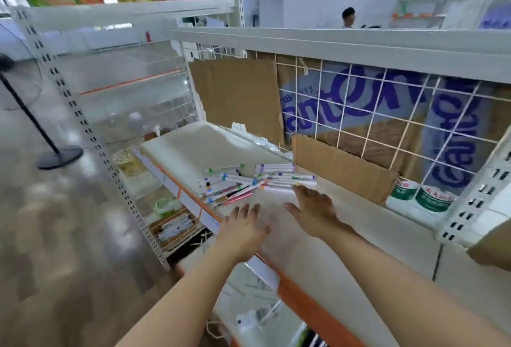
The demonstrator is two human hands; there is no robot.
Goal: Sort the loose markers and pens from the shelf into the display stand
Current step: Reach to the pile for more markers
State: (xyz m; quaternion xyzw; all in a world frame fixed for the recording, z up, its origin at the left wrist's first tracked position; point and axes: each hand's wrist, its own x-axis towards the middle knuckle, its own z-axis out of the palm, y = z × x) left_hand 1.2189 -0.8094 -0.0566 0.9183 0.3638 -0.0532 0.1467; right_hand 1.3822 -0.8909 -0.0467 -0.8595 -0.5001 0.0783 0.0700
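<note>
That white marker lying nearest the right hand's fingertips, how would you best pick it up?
Pinch the white marker across its barrel near the middle, coming down from above with the right hand. It lies flat on the shelf at the near edge of the pile of markers, its long side facing the open fingers, with no other marker in the way.

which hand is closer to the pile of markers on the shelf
Right. The right hand reaches flat, fingertips almost at the near edge of the marker pile. The left hand hovers open further back, near the shelf's front edge.
</note>
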